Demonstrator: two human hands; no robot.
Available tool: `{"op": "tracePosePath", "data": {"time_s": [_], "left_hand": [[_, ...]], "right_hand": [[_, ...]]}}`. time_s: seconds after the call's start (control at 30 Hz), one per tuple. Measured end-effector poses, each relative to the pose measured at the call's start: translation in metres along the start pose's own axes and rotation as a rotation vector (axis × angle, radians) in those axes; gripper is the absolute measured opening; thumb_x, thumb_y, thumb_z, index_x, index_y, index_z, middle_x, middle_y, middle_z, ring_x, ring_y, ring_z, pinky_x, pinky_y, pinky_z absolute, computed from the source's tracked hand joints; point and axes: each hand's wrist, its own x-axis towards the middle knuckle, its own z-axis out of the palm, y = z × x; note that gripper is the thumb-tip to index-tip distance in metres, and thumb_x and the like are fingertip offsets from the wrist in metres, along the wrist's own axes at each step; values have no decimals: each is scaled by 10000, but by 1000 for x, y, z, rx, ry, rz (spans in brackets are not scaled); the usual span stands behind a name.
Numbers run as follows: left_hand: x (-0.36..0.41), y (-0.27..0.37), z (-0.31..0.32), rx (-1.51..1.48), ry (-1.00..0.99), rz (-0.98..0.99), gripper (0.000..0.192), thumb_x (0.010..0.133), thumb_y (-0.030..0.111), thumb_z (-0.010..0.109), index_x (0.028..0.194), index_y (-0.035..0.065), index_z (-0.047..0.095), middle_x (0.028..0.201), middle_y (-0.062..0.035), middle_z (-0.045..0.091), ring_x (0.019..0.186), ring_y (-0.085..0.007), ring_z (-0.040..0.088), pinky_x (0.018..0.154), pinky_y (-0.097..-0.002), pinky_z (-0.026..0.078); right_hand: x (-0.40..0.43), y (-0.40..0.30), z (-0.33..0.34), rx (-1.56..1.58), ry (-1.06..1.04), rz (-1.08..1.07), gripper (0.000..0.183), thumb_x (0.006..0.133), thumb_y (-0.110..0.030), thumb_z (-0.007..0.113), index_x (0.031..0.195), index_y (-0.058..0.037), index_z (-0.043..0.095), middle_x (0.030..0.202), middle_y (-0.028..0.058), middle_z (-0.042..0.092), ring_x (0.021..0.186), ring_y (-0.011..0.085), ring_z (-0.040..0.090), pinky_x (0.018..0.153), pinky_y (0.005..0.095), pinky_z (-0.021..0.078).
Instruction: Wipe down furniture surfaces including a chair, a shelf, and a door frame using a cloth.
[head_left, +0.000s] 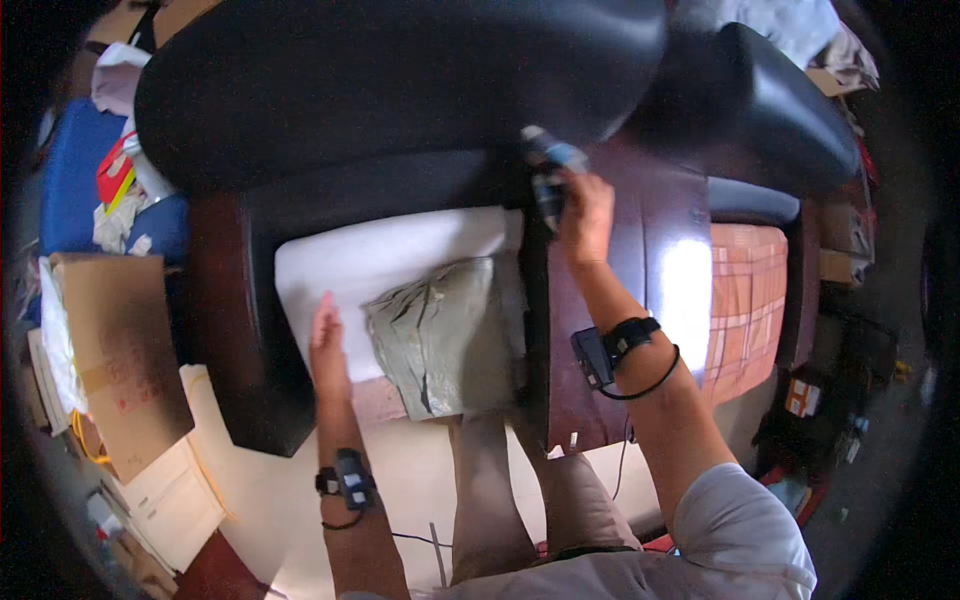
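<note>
My right hand is closed around a dark bottle or can with a pale top and a blue band; motion blur hides its details. It is at the right end of a large black leather-like cushion, above a dark reddish-brown surface. My left hand is raised over a white cushion or pad, fingers extended, with nothing visibly held. To its right, a crumpled grey-green plastic bag or cover lies over the white pad. Each forearm wears a strapped device with a cable.
An orange plaid cushion is at the right beside another black cushion. On the left are a cardboard box, a blue chair or seat with bags on it, and a pale cabinet. Boxes line the right side.
</note>
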Motion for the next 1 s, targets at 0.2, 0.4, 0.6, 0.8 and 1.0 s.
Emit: {"op": "tracePosePath", "data": {"time_s": [0.2,0.4,0.6,0.8,1.0], "left_hand": [[19,2,-110,160,394,177,491,907,-26,465,1382,98,444,1425,-104,426,1328,-236,372,1092,-317,269],[32,-7,-159,425,372,53,534,943,132,491,1452,117,326,1527,-148,244,1412,-289,209,1143,-380,165],[80,-62,-195,887,433,118,599,953,367,497,1476,170,282,1558,-138,151,1435,-355,97,1150,-499,75],[113,-66,-178,1165,607,191,610,953,448,454,1470,167,295,1543,-137,205,1415,-367,176,1132,-533,144],[109,-37,-150,1343,705,246,548,974,401,413,1430,106,348,1498,-162,292,1369,-381,285,1101,-548,238]], "right_hand": [[-24,38,7,-300,-292,37,493,923,-300,501,1397,-185,427,1488,121,317,1407,383,182,1131,543,122],[-19,21,23,-429,-137,342,497,892,-282,539,1372,-191,445,1448,119,373,1387,374,227,1088,631,114],[-64,-9,31,-434,-487,-281,446,786,-203,618,1226,-166,558,1307,96,511,1283,317,410,1057,522,270],[-22,58,16,618,201,508,386,888,-179,562,1236,-20,512,1175,138,565,1113,230,510,996,399,372],[46,86,14,130,426,699,591,813,-129,659,1321,40,408,1230,176,533,1118,269,516,1013,357,371]]}}
